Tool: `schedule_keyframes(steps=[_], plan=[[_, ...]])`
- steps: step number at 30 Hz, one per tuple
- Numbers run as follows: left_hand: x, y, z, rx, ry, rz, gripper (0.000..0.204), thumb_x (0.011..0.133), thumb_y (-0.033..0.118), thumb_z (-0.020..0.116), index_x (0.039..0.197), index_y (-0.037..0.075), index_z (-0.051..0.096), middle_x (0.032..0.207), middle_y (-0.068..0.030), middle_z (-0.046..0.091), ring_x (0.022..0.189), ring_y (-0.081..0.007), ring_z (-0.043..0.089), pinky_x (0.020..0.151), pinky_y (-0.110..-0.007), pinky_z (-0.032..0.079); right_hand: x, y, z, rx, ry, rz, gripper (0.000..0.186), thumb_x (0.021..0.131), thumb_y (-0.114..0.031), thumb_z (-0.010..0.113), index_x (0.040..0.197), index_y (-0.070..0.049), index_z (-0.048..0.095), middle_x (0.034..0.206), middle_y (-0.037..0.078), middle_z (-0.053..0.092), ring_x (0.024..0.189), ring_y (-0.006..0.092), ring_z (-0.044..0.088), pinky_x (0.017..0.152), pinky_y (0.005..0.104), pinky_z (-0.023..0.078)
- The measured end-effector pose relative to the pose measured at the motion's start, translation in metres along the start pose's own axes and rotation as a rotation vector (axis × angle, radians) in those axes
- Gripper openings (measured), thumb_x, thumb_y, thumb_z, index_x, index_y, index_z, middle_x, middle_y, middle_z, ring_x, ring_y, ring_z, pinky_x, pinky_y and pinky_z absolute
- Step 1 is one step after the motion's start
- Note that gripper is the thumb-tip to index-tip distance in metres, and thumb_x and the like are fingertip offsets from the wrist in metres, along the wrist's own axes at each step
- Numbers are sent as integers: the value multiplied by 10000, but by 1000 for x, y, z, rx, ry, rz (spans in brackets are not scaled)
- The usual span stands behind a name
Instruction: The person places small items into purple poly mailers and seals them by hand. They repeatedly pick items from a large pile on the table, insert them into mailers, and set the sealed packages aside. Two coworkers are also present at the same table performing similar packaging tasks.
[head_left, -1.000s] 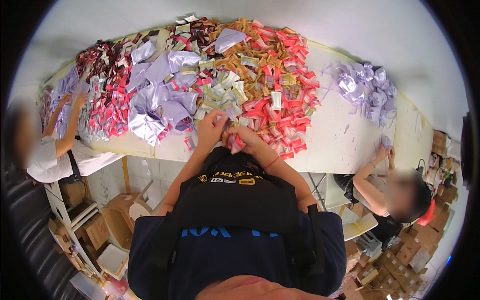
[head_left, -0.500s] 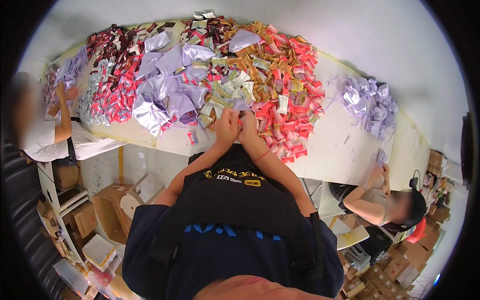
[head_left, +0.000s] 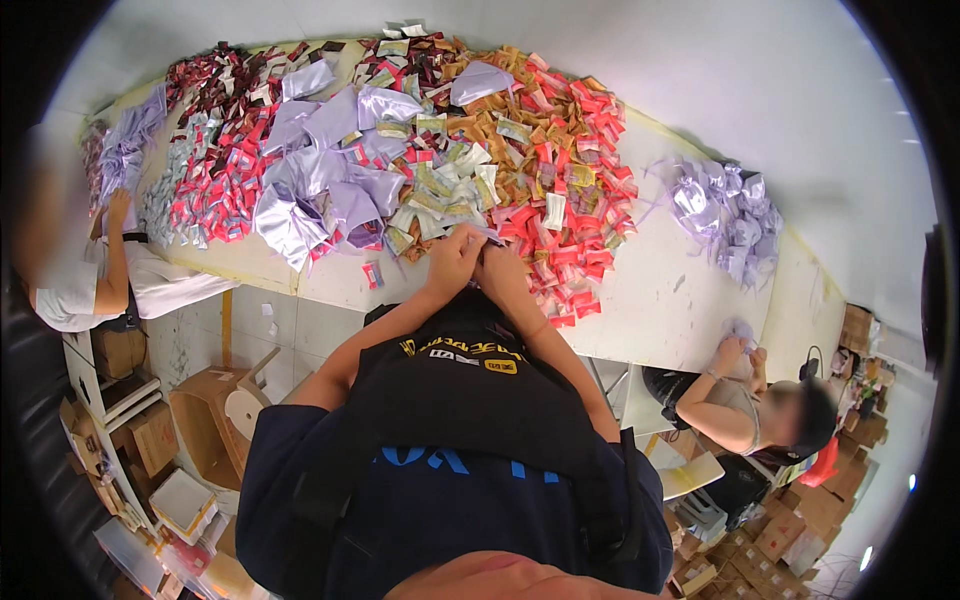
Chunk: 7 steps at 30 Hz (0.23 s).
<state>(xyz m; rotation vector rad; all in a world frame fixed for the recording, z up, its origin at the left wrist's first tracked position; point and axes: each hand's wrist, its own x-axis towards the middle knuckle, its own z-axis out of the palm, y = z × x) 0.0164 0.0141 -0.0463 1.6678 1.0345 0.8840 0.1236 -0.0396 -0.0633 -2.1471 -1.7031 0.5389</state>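
Note:
My left hand and my right hand meet at the near edge of a heap of small wrapped packets. Both hands have curled fingers, closed on a lilac satin pouch; only a bit of it shows above the fingertips. Just beyond lie silver-green packets, with red and orange packets to the right. Larger lilac satin pouches rest on the heap to the left, some bulging. One lone red and blue packet sits on the table left of my hands.
The white table runs across in front of me. More lilac pouches are piled at the right. One co-worker sits at the far left, another at the right, handling a lilac pouch. Cardboard boxes stand below the table.
The view has shifted slightly. My hands stay together, and the lilac cloth shows a little more between my fingers. The right co-worker's hands have shifted around their pouch; the left one's arm has lowered.

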Motion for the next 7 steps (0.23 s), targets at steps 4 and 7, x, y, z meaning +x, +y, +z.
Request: schedule_keyframes(steps=[4,7], plan=[[9,-11,-7,-4,-45,-101,152,819,219,645,850,70,640,479,-26,385,433,-90,356,426,-287,287,-18,-13,-63,301,179,-38,258,796,-248,634,967,-55,646,790,154,635,667,298,623,569,393,475],[6,-4,-6,-23,-180,-86,160,813,218,653,881,74,662,477,-6,377,442,-83,340,432,-277,279,-21,-13,-101,327,113,106,339,774,-254,664,1059,-74,627,920,173,637,740,309,644,617,406,494]])
